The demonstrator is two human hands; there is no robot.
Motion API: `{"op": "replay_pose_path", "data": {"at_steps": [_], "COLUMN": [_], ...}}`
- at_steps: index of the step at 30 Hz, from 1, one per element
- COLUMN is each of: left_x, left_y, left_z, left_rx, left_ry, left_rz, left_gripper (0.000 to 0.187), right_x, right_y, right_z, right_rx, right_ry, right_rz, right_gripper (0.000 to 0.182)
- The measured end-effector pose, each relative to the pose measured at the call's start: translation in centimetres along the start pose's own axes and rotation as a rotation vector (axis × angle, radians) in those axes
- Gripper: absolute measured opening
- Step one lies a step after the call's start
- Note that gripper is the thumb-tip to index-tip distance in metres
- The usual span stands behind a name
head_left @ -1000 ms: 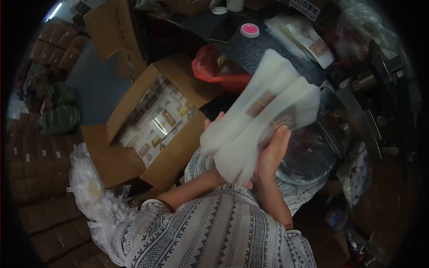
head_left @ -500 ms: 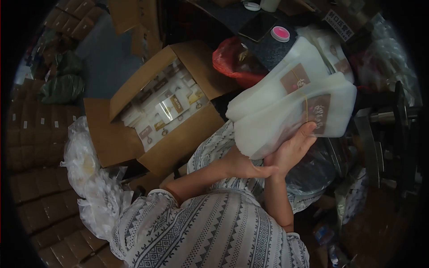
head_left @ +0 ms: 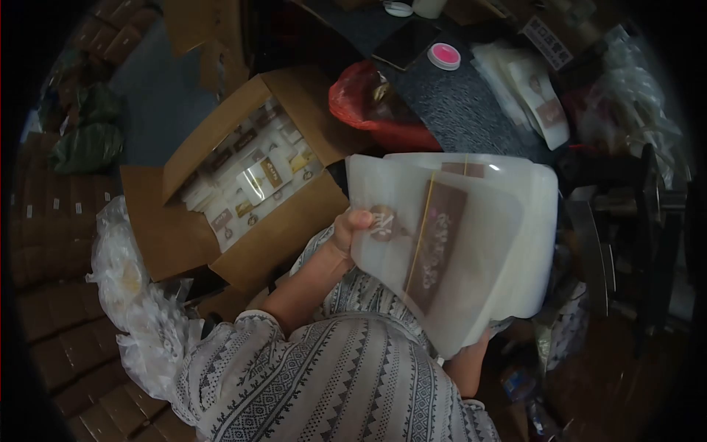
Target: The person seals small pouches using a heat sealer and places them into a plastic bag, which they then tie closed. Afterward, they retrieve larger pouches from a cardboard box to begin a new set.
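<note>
My left hand (head_left: 347,234) grips the left edge of a stack of translucent printed plastic bags (head_left: 471,243), its thumb on the front face. The bags are milky white with brown printed panels, and a thin yellow band crosses the front ones. They are held upright in front of my lap, fanned slightly into more than one layer. Behind their lower right part, my right hand is hidden; only the right forearm (head_left: 468,366) and wrist show below. What its fingers do cannot be seen.
An open cardboard box (head_left: 177,236) filled with printed packets stands to the left. Beyond the bags are a red plastic bag (head_left: 353,96), a pink-topped jar (head_left: 444,56), a dark phone-like slab (head_left: 403,46) and more printed bags (head_left: 541,99) on the table. Black metal equipment (head_left: 652,221) stands at right.
The bags have come down and nearer my body, turned so their front faces me. My left hand has moved from beside the right wrist to their left edge. My right hand has gone behind them.
</note>
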State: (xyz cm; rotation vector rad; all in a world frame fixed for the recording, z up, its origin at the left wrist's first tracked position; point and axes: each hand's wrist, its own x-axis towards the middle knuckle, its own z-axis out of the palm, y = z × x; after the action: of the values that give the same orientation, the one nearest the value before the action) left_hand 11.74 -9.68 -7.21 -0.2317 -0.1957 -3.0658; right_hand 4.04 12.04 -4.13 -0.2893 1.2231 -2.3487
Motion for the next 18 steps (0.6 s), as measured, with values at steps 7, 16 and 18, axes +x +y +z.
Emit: {"op": "replay_pose_path", "data": {"at_steps": [7,16,18], "left_x": [-0.1,0.4,0.4], "left_y": [0.3,-0.2,-0.4], "left_z": [2.0,2.5,2.6], "left_rx": [0.235,0.395,0.407], "left_ry": [0.185,0.179,0.176], "left_rz": [-0.087,-0.120,-0.149], "left_gripper": [0.075,0.087,0.088], "right_x": [-2.0,-2.7,-2.0], "right_y": [4.0,-3.2,-7.1], "right_z": [-4.2,-1.9,1.3], "right_rx": [0.716,0.040,-0.078], "right_ry": [-0.172,0.108,0.066], "right_rz": [0.121,0.564,0.475], "right_gripper": [0.046,0.050,0.053]}}
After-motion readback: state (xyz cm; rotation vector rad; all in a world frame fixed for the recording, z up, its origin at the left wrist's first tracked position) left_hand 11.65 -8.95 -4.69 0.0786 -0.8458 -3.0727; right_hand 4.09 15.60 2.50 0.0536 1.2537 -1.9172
